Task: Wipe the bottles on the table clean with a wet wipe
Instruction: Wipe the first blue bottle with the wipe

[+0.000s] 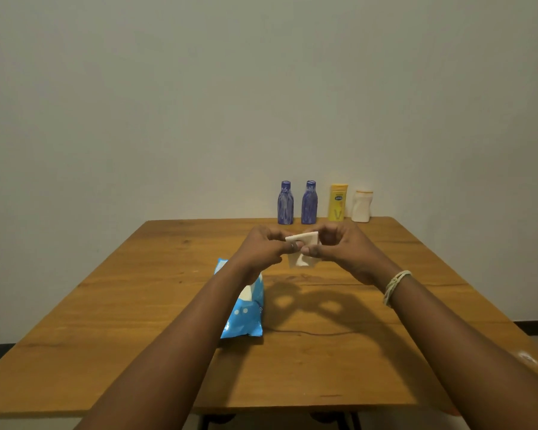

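So far I read this as the very start of the job: the wipe is out of its pack, but no bottle has been touched. My left hand [266, 248] and right hand [339, 246] are raised above the middle of the brown wooden table [385, 352], fingertips of both pinching the small folded white wet wipe [303, 248] between them. It looks only part unfolded, one corner held up and a flap hanging below; I judge I am spreading it open before use.

Under my left forearm lies the blue and white soft plastic wipes pack [246, 315], flat on the table, with what seems a white flap or sheet showing at its top. Whether it is resealed I cannot tell.

At the far edge, against the pale wall, four bottles stand upright in a row, well apart from my hands: a blue bottle with white streaks [285, 203], a second streaked blue bottle [309, 203] just beside it, a yellow plastic lotion bottle [337, 202], and a squat white plastic bottle with a pale cap [361, 207] at the right end. The streaks on the blue pair may be the dirt to remove, or a printed pattern.

All four remain to be wiped, as I judge it.
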`<move>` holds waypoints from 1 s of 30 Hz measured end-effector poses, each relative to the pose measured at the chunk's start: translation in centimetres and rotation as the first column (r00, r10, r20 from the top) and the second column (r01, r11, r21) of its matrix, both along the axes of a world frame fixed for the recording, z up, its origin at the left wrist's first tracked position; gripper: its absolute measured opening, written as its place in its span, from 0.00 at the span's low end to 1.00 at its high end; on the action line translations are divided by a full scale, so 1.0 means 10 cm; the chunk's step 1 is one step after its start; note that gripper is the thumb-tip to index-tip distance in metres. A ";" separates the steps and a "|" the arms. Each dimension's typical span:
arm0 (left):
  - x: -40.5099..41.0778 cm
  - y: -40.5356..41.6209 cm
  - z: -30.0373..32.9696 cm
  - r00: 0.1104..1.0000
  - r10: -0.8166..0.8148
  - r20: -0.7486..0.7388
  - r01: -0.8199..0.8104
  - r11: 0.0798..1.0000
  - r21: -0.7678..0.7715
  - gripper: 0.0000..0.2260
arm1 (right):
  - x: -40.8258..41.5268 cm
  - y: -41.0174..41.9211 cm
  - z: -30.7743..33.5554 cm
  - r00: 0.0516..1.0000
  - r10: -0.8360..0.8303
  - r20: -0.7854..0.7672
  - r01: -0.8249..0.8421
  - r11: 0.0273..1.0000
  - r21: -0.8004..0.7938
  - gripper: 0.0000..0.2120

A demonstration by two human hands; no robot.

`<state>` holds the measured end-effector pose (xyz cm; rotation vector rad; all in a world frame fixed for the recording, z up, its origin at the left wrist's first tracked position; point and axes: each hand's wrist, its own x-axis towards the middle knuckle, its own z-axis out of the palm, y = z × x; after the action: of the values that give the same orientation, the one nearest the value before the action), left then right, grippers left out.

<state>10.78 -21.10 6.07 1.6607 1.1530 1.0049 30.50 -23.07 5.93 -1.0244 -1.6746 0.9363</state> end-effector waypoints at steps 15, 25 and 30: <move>0.47 2.72 0.07 0.844 0.520 -0.133 -0.478 0.841 0.252 0.22 | 0.51 1.65 -0.51 0.930 -0.339 -0.143 0.306 0.929 -0.208 0.12; 0.68 3.31 -0.28 0.728 0.652 -0.209 -0.596 0.754 0.276 0.15 | 0.84 1.89 -0.57 0.905 -0.414 -0.095 0.392 0.901 -0.187 0.06; 0.85 2.87 -0.34 0.839 0.544 -0.009 -0.526 0.815 0.242 0.18 | 0.89 1.75 -0.52 0.867 -0.476 -0.144 0.423 0.858 -0.291 0.03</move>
<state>19.23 7.59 2.72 1.5896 1.6682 1.4840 39.40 -5.55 0.69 -1.3649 -1.0818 0.9126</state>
